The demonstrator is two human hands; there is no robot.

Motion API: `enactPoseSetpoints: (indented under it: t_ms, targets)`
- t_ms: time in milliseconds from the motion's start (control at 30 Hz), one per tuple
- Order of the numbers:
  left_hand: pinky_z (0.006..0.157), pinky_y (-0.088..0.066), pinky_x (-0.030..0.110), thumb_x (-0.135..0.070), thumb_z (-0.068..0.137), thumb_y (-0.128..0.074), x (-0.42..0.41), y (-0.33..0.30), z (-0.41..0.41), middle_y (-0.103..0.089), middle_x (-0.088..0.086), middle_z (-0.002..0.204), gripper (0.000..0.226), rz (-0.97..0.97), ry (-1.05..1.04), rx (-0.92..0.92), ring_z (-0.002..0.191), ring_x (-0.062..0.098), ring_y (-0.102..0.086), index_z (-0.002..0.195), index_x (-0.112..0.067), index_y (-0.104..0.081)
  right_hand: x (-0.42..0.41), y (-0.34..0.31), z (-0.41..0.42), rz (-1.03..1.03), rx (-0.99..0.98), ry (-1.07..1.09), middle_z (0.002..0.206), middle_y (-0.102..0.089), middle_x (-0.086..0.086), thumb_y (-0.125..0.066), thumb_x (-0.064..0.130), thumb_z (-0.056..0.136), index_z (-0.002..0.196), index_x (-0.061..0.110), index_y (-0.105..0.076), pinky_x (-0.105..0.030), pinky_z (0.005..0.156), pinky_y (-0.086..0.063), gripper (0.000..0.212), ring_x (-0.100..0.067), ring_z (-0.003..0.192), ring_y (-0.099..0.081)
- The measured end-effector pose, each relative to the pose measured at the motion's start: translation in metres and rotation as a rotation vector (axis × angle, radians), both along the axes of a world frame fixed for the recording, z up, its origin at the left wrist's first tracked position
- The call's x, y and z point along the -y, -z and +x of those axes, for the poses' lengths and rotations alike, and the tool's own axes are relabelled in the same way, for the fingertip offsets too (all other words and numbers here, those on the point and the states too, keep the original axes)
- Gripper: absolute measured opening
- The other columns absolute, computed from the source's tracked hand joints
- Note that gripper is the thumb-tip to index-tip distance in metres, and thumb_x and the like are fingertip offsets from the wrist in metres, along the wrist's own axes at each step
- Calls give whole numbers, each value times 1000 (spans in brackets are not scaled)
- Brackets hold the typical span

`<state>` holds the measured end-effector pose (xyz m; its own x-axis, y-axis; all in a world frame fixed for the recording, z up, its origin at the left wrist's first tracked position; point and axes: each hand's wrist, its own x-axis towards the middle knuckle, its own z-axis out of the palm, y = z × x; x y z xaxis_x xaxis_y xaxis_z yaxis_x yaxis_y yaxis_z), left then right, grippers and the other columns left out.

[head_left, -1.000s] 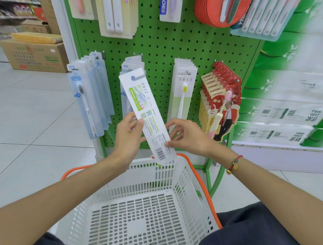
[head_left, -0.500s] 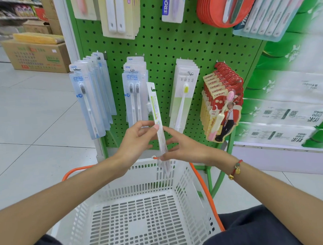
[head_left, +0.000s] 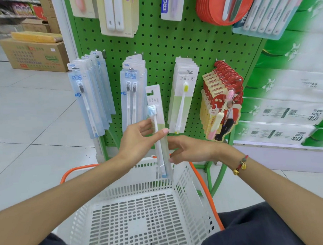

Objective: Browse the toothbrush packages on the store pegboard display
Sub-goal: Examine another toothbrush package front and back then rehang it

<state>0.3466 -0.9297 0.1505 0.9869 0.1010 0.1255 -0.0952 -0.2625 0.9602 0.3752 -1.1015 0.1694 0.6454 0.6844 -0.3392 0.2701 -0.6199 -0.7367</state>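
Note:
A green pegboard [head_left: 164, 46] carries rows of hanging toothbrush packages. My left hand [head_left: 137, 140] pinches a slim package [head_left: 156, 111] with a blue-headed white toothbrush, held upright with its front toward me. My right hand [head_left: 187, 150] touches the package's lower right edge with loosely extended fingers. Behind it hang blue single-brush packs [head_left: 87, 101], blue twin-brush packs [head_left: 131, 94], white-and-green packs with a yellow brush [head_left: 183, 97] and red canban packs [head_left: 222, 101].
A white plastic basket [head_left: 181, 179] with orange handles rests on my lap below the hands. Green-and-white boxed goods [head_left: 285, 98] are stacked on the right. Cardboard boxes [head_left: 33, 53] stand on the tiled floor at the far left. More packs hang along the top.
The package has been turned around: a second ago its printed back with the barcode faced me, then it stood edge-on, and now its front with the brush shows. Both hands stayed on it.

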Motion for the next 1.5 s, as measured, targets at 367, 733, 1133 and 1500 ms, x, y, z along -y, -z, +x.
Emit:
enactPoseSetpoints:
  t_ms: [367,733,1133,1500]
  targets:
    - [95,-50,36,-43,69,-83,-2,1,0,-65,-17,106,64,335,-169,96,107,6,-61,126,-26,-61,-15,-17,0,450,496,586,97,-75,1,-59,32,95,129,17,-58,-34,91,-54,36,-8,90,-70]
    - [91,-48,20,-34,87,-68,14,-20,15,-62,-24,103,30,248,74,158,99,-5,-60,117,-28,-63,-12,-23,7,605,786,884,85,-65,0,-46,20,101,116,19,-53,-41,69,-50,17,-9,71,-59]
    - [101,-46,40,-28,96,-56,66,-58,77,-65,-3,118,33,272,140,118,108,13,-62,127,-17,-58,13,-33,39,661,810,1079,74,-47,14,-37,15,103,127,22,-48,-15,53,-35,27,0,61,-46]
    - [94,-51,38,-30,93,-61,62,-59,88,-70,-6,106,23,258,-38,170,95,11,-66,111,-19,-67,12,-29,61,575,917,966,68,-45,12,-39,16,103,145,25,-36,-38,58,-39,43,-8,57,-43]
